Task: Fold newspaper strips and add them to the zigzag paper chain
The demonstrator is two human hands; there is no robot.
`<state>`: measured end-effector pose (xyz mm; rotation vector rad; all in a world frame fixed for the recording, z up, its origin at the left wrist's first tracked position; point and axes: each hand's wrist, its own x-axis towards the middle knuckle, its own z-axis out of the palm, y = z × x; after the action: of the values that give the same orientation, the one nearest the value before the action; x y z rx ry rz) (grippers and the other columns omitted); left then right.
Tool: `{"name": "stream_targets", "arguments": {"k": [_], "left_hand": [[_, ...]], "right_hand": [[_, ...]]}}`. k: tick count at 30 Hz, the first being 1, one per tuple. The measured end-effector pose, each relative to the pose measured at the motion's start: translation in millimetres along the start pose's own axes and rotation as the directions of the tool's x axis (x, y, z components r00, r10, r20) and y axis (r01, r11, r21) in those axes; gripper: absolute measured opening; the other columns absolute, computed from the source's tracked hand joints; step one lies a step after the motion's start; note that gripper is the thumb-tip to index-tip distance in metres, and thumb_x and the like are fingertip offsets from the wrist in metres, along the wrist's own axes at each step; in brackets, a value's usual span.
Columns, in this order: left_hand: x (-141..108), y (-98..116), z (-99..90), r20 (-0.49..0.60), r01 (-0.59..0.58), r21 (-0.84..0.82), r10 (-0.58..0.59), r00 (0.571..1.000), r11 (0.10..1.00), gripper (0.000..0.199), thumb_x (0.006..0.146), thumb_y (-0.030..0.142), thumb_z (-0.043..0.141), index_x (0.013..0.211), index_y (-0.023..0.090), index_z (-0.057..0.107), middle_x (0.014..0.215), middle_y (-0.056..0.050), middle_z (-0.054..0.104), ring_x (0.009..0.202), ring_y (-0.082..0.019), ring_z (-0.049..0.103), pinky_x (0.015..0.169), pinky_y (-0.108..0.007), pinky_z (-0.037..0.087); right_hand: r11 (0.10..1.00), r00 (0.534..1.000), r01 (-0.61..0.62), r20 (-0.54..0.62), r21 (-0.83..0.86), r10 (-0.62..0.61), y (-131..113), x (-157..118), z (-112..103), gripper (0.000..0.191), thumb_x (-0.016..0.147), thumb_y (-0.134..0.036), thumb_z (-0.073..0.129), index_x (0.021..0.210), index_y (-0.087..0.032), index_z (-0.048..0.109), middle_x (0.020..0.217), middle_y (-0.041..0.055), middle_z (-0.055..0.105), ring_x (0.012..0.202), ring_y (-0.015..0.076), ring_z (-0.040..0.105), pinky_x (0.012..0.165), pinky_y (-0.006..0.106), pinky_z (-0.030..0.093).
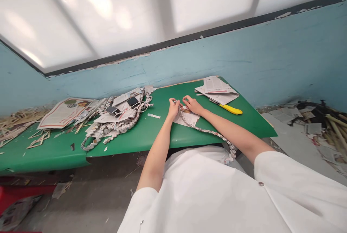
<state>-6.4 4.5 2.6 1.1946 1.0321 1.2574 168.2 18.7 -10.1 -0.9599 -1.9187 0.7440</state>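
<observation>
A long chain of folded paper (204, 130) runs from between my hands across the green table and down over its front edge at my right forearm. My left hand (174, 108) is closed, pinching the chain's upper end. Just to the right, my right hand (192, 104) is curled near that end, its thumb and fingers bent toward the left hand; whether it holds a small strip is too small to tell. Under the chain and hands lies a piece of newspaper (190, 118).
Folded newspapers (221, 90) and a yellow-handled tool (231, 109) lie right of my hands. A white strip (154, 116) is to the left. Farther left are a heap of paper chains (116, 128), two dark devices with a cable, and a printed sheet (67, 111).
</observation>
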Motion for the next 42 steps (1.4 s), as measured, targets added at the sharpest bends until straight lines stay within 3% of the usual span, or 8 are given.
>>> {"name": "stream_targets", "arguments": {"k": [6,17,24,30,36,39,42], "left_hand": [[2,-1,-0.1,-0.072,0.013,-0.037,-0.016,0.997,0.999,0.043,0.093,0.033,0.070,0.104,0.028,0.029,0.078,0.006,0.062,0.054,-0.011,0.061,0.058,-0.023,0.044],[-3,3,0.1,-0.040,-0.027,0.061,0.029,0.999,0.998,0.037,0.093,0.034,0.070,0.098,0.027,0.034,0.068,0.006,0.062,0.052,-0.013,0.060,0.052,-0.021,0.035],[-9,7,2.6,-0.062,0.011,0.179,0.000,0.998,0.984,0.032,0.079,0.021,0.081,0.088,0.023,0.050,0.063,0.002,0.065,0.051,-0.016,0.062,0.056,-0.025,0.044],[-11,8,3.6,-0.051,0.006,0.281,0.009,0.999,0.960,0.023,0.081,0.024,0.079,0.087,0.021,0.058,0.067,-0.003,0.070,0.050,-0.017,0.063,0.052,-0.026,0.044],[-7,8,-0.3,-0.043,0.084,0.124,-0.079,0.996,0.989,0.031,0.076,0.036,0.085,0.079,0.018,0.059,0.073,-0.006,0.070,0.057,-0.015,0.063,0.050,-0.024,0.040],[-5,9,-3.3,-0.059,0.096,0.073,-0.092,0.994,0.993,0.033,0.071,0.037,0.090,0.074,0.017,0.064,0.070,-0.003,0.066,0.057,-0.010,0.055,0.052,-0.023,0.040],[-6,11,-5.7,-0.076,0.111,0.088,-0.105,0.992,0.990,0.033,0.068,0.038,0.092,0.077,0.016,0.069,0.069,-0.001,0.064,0.053,-0.008,0.045,0.047,-0.023,0.032]], "right_hand": [[1.000,1.000,-0.002,0.005,-0.007,0.002,0,0,0,0.026,0.105,-0.048,0.044,0.110,-0.025,0.056,0.059,-0.0054,0.058,0.052,0.0184,0.053,0.060,0.031,0.040],[1.000,1.000,-0.004,0.010,-0.017,0.004,-2,-1,-1,0.028,0.105,-0.049,0.044,0.110,-0.024,0.056,0.059,-0.0049,0.058,0.053,0.0186,0.053,0.059,0.031,0.040],[1.000,1.000,-0.015,0.001,0.021,0.015,-3,-1,-1,0.027,0.105,-0.049,0.045,0.112,-0.025,0.053,0.058,-0.0053,0.056,0.054,0.0194,0.053,0.061,0.032,0.040],[0.995,0.999,-0.038,-0.024,0.094,0.040,0,0,1,0.022,0.103,-0.046,0.047,0.110,-0.026,0.046,0.058,-0.0067,0.055,0.051,0.0188,0.051,0.061,0.032,0.040],[0.999,0.996,0.001,-0.090,0.047,0.004,2,3,3,0.024,0.100,-0.048,0.052,0.099,-0.025,0.045,0.066,-0.0043,0.055,0.060,0.0185,0.051,0.064,0.032,0.039],[0.999,0.994,0.044,-0.103,-0.017,-0.045,3,5,3,0.026,0.101,-0.049,0.051,0.095,-0.024,0.051,0.076,0.0002,0.060,0.069,0.0193,0.055,0.070,0.032,0.041],[0.993,0.991,0.112,-0.068,-0.043,-0.115,5,7,4,0.033,0.104,-0.049,0.044,0.091,-0.022,0.059,0.088,0.0056,0.067,0.080,0.0216,0.061,0.079,0.034,0.045]]}}
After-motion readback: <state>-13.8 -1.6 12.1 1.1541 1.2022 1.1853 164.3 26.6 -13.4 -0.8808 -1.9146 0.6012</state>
